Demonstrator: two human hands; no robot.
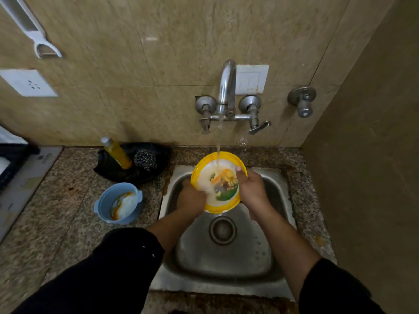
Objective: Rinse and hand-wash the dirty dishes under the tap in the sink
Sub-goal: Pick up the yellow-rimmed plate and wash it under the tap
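Plate (218, 182), yellow rim w/ white centre and an animal picture, sits tilted between both hands over the sink (275, 177), face toward the camera. Left hand (190, 199) grips its lower-left edge, fingers curled around the rim and closed on it. Right hand (251, 189) clamps the right edge; thumb tip shows on the rim at upper right, rest of the fingers hidden behind the plate. Water (218, 152) from the tap (227, 85) falls straight onto the plate's upper half, just above and between the hands. Drain (222, 230) lies below the plate, nearer the body than both hands. Both forearms bare, dark sleeves pushed up.

Left of the left hand, on the counter (56, 223): blue bowl (119, 202) w/ white and orange residue, well apart from the plate. Further back-left of that hand, a black tray (113, 171) w/ a yellow bottle (118, 152) and a steel scrubber (145, 159) beside it.
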